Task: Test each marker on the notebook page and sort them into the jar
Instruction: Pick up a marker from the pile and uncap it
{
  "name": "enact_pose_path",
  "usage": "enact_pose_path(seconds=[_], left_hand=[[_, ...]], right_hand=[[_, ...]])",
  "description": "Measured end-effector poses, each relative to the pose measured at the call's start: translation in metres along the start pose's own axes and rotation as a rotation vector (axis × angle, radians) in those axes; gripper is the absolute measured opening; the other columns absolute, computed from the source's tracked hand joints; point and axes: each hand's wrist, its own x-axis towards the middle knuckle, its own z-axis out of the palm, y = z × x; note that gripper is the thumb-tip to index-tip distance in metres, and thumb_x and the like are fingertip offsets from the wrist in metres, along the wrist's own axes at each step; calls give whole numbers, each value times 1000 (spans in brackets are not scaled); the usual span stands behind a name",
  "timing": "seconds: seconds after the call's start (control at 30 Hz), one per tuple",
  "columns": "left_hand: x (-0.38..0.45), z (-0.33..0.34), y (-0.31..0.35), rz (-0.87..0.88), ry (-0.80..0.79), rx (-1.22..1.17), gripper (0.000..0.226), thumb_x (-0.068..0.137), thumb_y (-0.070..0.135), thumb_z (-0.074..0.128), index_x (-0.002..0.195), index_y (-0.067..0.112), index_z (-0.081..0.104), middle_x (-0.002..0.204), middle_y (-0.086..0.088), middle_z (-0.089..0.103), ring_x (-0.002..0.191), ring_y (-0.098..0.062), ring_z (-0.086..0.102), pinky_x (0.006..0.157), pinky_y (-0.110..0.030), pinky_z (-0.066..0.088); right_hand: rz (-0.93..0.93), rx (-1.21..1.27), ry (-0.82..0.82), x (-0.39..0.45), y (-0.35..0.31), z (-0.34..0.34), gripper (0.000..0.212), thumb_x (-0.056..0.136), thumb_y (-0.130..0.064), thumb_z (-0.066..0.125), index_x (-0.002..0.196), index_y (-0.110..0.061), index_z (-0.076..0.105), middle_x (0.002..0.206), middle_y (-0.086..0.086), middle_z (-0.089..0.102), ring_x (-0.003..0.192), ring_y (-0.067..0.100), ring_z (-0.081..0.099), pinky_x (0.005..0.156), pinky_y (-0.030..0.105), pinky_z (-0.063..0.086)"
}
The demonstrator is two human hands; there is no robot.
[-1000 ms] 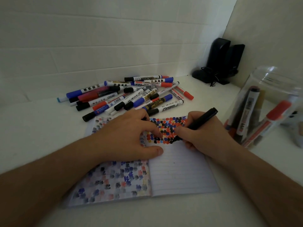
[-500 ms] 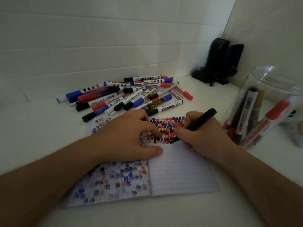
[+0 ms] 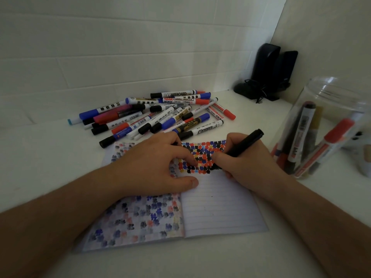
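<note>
On the open notebook (image 3: 216, 207), left hand (image 3: 152, 167) spread flat pinning the page, right hand (image 3: 245, 163) pinching a black marker (image 3: 246, 144) tip-down among the coloured blots; judged light, stiff, slick-barrelled, best gripped low near the nib; jar (image 3: 329, 125) just right.

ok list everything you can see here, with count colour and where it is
loose markers: a pile, black, blue and red caps, behind the notebook
notebook: one, open, lined, colour blots on both pages, centre
jar: one, clear, right, several markers inside
black marker: one, gripped over the right page
speakers: two, black, back corner
left hand: presses on the notebook
right hand: grips the black marker
</note>
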Motion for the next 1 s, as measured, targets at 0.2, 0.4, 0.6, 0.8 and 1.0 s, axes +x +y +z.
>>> enact_pose_path(seconds=[0.2,0.4,0.6,0.8,1.0], left_hand=[[0,1,0,1,6,0,57,74,90,44,121,60,56,108,25,38,104,5,38,86,-28,46],[-1,0,1,0,7,-5,58,73,90,45,121,59,57,108,24,39,103,4,39,86,-29,47],[0,-1,2,-14,0,-7,59,73,91,43,121,59,56,108,25,38,104,4,39,86,-28,45],[-4,-3,5,-33,4,-74,35,92,53,44,126,55,53,108,22,42,104,2,38,87,-27,39],[-5,-9,5,-141,114,-345,38,102,21,57,126,42,36,111,28,65,103,11,58,81,-12,48]], right_hand=[[-2,3,-57,0,0,-2,25,82,-14,77,70,-11,55,55,6,58,47,12,58,52,25,56],[30,53,1,1,1,-2,23,85,-14,76,73,-10,57,65,18,64,45,13,60,48,24,52],[9,-2,-32,1,0,-1,26,83,-14,76,70,-13,54,60,9,60,49,15,59,53,29,56],[16,61,-7,1,-2,-4,23,85,-18,77,74,-11,58,62,9,59,52,12,57,53,26,53],[-19,594,-70,-2,-4,-17,12,77,-22,78,84,-18,69,63,1,60,55,13,53,50,24,46]])
